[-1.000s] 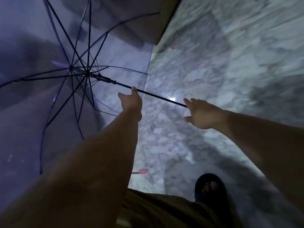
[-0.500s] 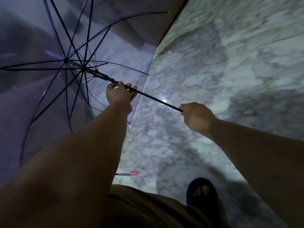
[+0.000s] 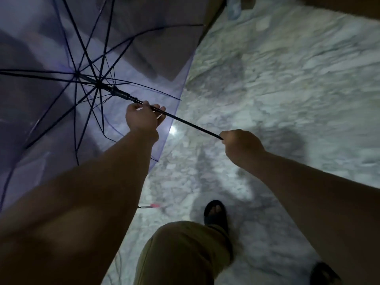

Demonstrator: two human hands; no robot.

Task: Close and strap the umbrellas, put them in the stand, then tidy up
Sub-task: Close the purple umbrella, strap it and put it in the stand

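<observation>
An open umbrella with a translucent violet canopy and thin black ribs fills the far left of the scene, its canopy spread wide and turned on its side above a pale marbled stone floor. The left hand is wrapped around the slim black metal shaft just below the runner, fingers curled closed on it. The right hand is clenched in a fist around the shaft's near end; the handle is hidden inside it. A red-tipped slender object lies on the floor near the left forearm. An olive-trousered knee and a black open-toed sandal occupy the near centre.
</observation>
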